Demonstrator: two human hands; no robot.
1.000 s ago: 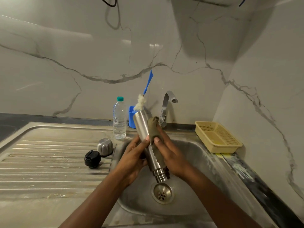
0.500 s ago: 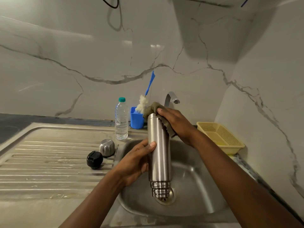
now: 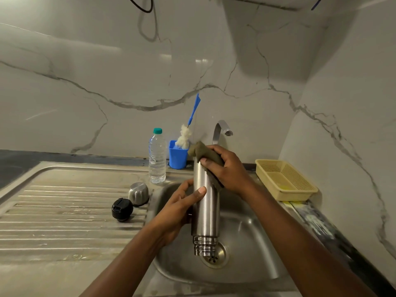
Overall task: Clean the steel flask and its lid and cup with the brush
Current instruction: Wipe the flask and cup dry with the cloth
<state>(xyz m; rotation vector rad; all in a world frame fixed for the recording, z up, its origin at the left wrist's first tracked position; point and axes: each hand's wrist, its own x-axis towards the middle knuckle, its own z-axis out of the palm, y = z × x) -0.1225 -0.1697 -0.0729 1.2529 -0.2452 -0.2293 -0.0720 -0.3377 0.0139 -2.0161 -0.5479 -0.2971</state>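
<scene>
Black lid (image 3: 122,209) and steel cup (image 3: 138,194) parked on table (image 3: 64,211) at 9 o'clock of flask (image 3: 206,206), likely awaiting their turn | brush (image 3: 184,136) idle in blue holder (image 3: 177,158) at 12 | left hand (image 3: 177,211) clamped round flask, mouth down over sink (image 3: 257,243) drain, probably to empty | right hand (image 3: 230,170) curled, pressing cloth (image 3: 202,154) on its base.

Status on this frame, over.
Left hand grips upside-down steel flask over sink. Right hand presses olive cloth on its base. Blue-handled brush sits in blue cup. No obstruction.
</scene>
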